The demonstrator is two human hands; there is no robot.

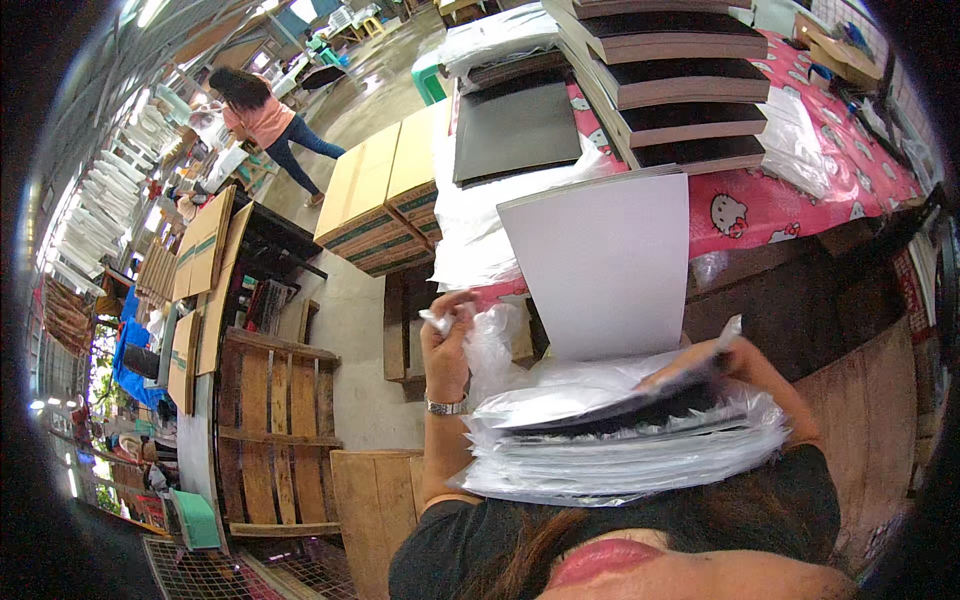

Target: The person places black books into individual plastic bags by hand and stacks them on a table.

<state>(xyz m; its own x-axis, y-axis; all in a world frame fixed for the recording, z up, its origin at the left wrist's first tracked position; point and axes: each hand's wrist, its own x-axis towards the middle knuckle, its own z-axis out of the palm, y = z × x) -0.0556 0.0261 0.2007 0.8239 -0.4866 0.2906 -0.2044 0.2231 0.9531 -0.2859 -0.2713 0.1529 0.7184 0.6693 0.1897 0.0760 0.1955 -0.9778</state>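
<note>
I see my left hand [447, 325] at about nine o'clock from the centre of the view, fingers pinched narrow on a scrap of clear plastic film [492, 335] that trails from the bagged bundle. A watch [446, 406] sits on that wrist. My right hand [745, 358] is at roughly four o'clock, mostly hidden behind the stack of plastic-wrapped sheets [620, 440]; its fingers curl over the top edge of the stack, though I cannot tell how tightly. The stack lies flat near six o'clock, close to my chest. A white sheet [610, 265] stands up from it, tilted, at the centre. At twelve o'clock dark boards [685, 90] are piled in steps on a pink patterned tablecloth [790, 205]. Cardboard boxes [385, 200] sit at ten o'clock, a wooden pallet [275, 430] at eight, and another person [262, 125] stands far off at eleven.
</note>
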